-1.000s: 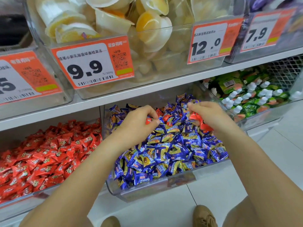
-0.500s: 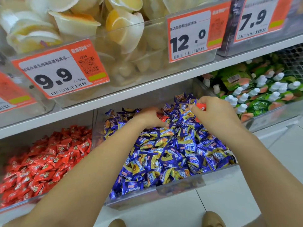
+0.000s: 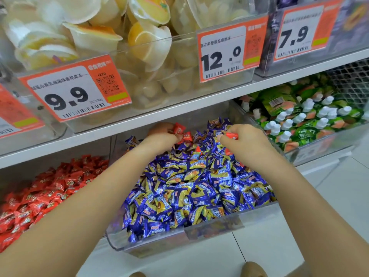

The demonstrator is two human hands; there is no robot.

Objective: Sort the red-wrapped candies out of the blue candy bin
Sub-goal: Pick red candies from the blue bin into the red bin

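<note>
At the rear of the clear plastic blue candy bin (image 3: 199, 234), two hands work among glossy, crinkled blue-and-gold wrappers. The left hand (image 3: 161, 136) pinches one red-wrapped candy (image 3: 179, 127), tilted up to the right; a second red candy (image 3: 187, 135) lies just beside it. The right hand (image 3: 246, 143) pinches a third red candy (image 3: 231, 135), long axis roughly horizontal. A fourth red piece (image 3: 197, 149) lies between the hands.

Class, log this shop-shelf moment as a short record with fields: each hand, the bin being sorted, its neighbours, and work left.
left hand: pinches red candies at bin's back
right hand: grips a red candy
blue candy bin: heaped with blue-and-gold wrappers
left neighbour: red candy bin
right neighbour: green pouches
work left: one red wrapper visible between the hands
</note>
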